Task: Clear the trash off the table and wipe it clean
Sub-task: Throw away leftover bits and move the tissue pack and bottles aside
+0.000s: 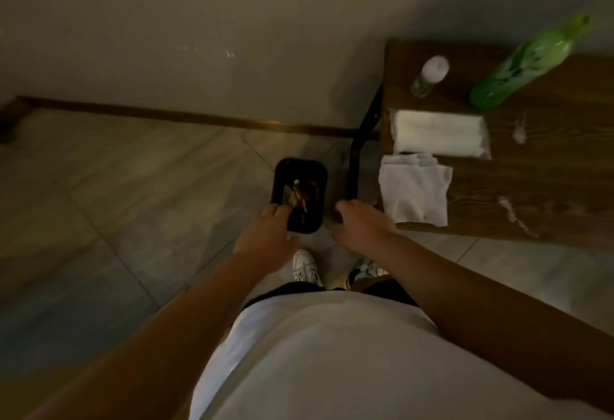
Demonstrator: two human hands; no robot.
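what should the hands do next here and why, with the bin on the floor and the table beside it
Probably reach the right hand up to the white folded cloth at the near corner of the brown wooden table and start wiping. Both hands look empty above the small black rectangular bin, which already holds rubbish, while white smears remain on the tabletop beside the cloth.

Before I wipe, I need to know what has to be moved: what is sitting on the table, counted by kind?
Bottles: 2, a green one and a small clear one
Tissue packs: 1
White cloths: 1
Total: 4
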